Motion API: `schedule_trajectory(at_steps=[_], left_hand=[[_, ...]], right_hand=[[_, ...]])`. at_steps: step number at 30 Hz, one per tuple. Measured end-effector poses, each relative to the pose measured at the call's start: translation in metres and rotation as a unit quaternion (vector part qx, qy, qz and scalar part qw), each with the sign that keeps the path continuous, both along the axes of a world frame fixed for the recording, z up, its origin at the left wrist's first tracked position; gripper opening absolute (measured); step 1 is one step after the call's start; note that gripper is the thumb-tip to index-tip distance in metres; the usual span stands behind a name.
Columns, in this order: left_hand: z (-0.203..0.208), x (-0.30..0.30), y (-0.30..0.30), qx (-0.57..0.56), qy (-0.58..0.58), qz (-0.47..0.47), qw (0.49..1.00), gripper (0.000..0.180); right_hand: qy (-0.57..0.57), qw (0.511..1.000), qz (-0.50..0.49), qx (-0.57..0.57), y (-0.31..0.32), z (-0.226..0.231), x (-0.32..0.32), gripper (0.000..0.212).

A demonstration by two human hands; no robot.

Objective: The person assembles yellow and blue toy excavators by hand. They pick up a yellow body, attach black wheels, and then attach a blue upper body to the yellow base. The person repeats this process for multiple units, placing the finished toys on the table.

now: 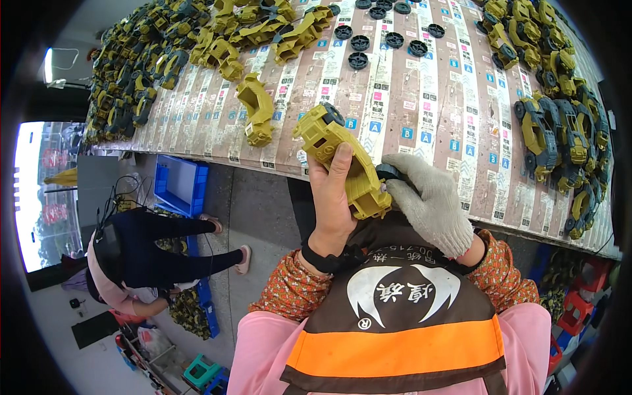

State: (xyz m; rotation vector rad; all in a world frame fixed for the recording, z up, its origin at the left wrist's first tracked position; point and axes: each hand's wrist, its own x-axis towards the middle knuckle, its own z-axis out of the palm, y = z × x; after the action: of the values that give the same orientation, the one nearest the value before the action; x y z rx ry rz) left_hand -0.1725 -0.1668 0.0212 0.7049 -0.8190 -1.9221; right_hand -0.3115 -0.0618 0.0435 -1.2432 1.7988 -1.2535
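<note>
A yellow plastic toy truck body (355, 168) is gripped in my bare left hand (331, 197), the thumb lying along its side. One black wheel (332, 114) sits at its far end. My right hand (431, 201), in a pale knitted glove, pinches another black wheel (388, 172) against the side of the body at the near end. The glove partly hides this wheel. On the table just beyond my left hand lies a loose yellow truck body (257, 110) with no wheels showing.
The table (289, 141) holds loose black wheels (394, 41), yellow bodies (299, 33) at the back, and piles of wheeled trucks at left (141, 59) and right (566, 131). On the floor are a blue crate (181, 184) and red stools (574, 313). Another person (145, 253) bends over at left.
</note>
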Motion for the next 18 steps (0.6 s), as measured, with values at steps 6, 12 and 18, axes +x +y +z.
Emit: schedule_trajectory(at_steps=[6, 12, 18], left_hand=[[-0.007, -0.001, 0.0, -0.049, -0.037, 0.038, 0.997, 0.038], [-0.01, 0.004, 0.0, -0.08, -0.037, 0.032, 0.996, 0.04], [-0.01, 0.004, 0.008, -0.117, -0.027, -0.022, 0.993, 0.053]], right_hand=[[0.068, 0.997, 0.03, -0.018, 0.005, 0.002, 0.003, 0.039], [0.118, 0.99, 0.053, -0.05, 0.01, -0.004, 0.007, 0.047], [0.145, 0.985, 0.086, -0.029, 0.017, -0.008, 0.008, 0.051]])
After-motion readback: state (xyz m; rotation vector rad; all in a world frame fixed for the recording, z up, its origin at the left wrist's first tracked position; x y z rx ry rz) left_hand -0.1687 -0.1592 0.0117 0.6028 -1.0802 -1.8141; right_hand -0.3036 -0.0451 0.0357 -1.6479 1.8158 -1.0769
